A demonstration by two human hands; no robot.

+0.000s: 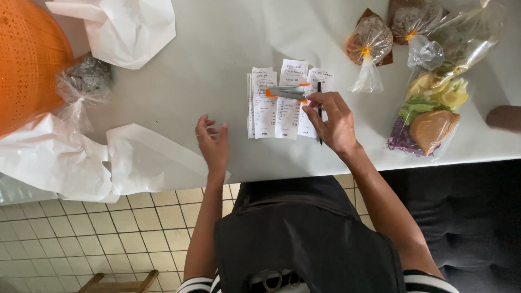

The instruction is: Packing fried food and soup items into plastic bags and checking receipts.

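Seen from above, the right hand (334, 120) grips a black pen (319, 111) over three thin paper receipts (285, 106) lying side by side on the white table (217, 54), a stapler (287, 92) resting across them. The left hand (213, 142) hovers released. Receipts look light, floppy, tearable; best lifted by an edge.

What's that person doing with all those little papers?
A person stands at a white table. Their right hand rests on a row of paper slips, near a stapler and a black pen. Their left hand lies flat and empty on the table. Bags of food sit to the right, white bags to the left.
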